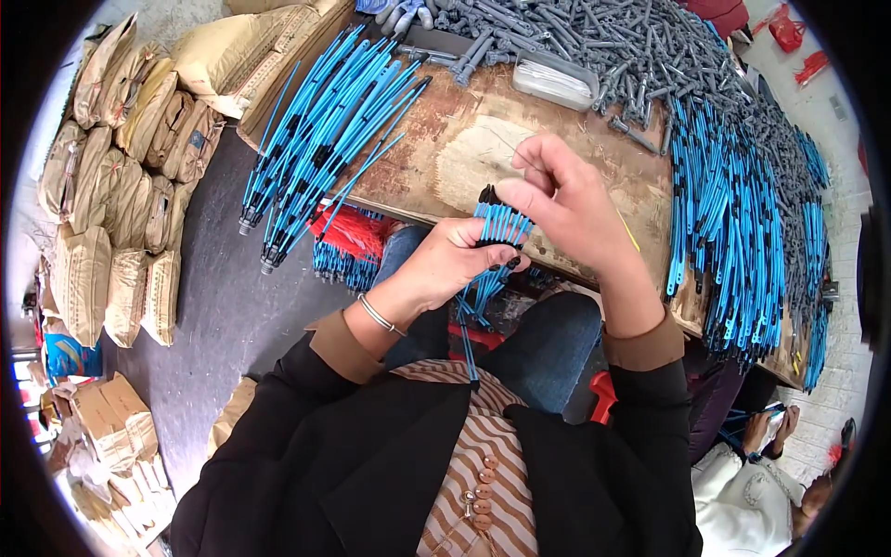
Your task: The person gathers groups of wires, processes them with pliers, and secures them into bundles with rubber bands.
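My left hand (444, 263) is closed around a bundle of thin blue rods with black ends (501, 223), held above my lap at the table's near edge. The black ends point up, and the lower parts hang beneath the fist. Just above and to the right, my right hand (566, 197) bends inward with thumb and fingers pinched. Its thumb is close to the black ends. What the pinch holds, if anything, is too small to make out.
Blue rods lie piled at the table's left (325, 130) and right (724, 232). Grey plastic parts (594, 37) heap at the back, beside a clear plastic box (555, 82). Brown paper packages (111, 186) stack at left. Another person's hands (772, 429) work at lower right.
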### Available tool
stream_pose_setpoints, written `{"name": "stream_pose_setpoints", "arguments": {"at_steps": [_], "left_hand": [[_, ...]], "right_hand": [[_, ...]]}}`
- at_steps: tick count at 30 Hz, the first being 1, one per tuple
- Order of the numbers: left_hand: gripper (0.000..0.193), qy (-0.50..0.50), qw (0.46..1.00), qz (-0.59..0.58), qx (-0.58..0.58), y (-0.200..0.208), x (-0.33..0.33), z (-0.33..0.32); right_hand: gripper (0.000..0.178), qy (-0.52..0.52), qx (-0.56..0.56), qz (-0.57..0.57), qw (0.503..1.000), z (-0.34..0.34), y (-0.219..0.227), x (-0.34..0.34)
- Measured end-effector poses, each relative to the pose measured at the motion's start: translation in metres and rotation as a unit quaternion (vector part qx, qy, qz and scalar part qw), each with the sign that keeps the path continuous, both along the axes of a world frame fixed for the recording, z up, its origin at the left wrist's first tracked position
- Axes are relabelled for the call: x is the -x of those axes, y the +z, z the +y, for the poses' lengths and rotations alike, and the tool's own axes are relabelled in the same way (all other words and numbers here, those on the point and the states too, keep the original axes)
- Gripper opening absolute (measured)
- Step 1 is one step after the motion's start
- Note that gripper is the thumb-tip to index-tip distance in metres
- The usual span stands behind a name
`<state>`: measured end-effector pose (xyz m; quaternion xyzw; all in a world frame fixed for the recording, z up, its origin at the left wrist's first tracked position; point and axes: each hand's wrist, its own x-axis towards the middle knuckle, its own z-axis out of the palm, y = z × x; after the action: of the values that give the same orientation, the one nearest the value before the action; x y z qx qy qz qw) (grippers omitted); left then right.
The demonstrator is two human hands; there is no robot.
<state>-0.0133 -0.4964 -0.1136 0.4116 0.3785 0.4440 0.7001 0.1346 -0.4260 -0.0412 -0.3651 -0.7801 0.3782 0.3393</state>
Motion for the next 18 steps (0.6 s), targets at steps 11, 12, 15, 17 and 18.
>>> {"name": "stream_pose_setpoints", "arguments": {"at_steps": [11, 12, 15, 17, 18], "left_hand": [[0.017, -0.014, 0.997, 0.04, -0.072, -0.003, 0.006, 0.012], [0.017, -0.011, 0.996, 0.033, -0.08, -0.004, 0.007, 0.012], [0.017, -0.017, 0.997, 0.038, -0.067, -0.005, 0.007, 0.013], [0.017, -0.022, 0.997, 0.039, -0.06, -0.006, 0.006, 0.011], [0.017, -0.014, 0.999, 0.02, -0.039, -0.007, 0.005, 0.009]], "right_hand": [[0.017, 0.019, -0.171, -0.01, 0.985, 0.001, -0.014, 0.009], [0.017, 0.019, -0.171, -0.01, 0.985, 0.001, -0.014, 0.009], [0.013, 0.037, -0.132, -0.007, 0.991, 0.0, -0.012, 0.007], [0.011, -0.015, -0.1, 0.026, 0.995, -0.004, -0.004, -0.001], [0.009, -0.066, -0.067, 0.059, 0.994, -0.008, 0.001, -0.006]]}}
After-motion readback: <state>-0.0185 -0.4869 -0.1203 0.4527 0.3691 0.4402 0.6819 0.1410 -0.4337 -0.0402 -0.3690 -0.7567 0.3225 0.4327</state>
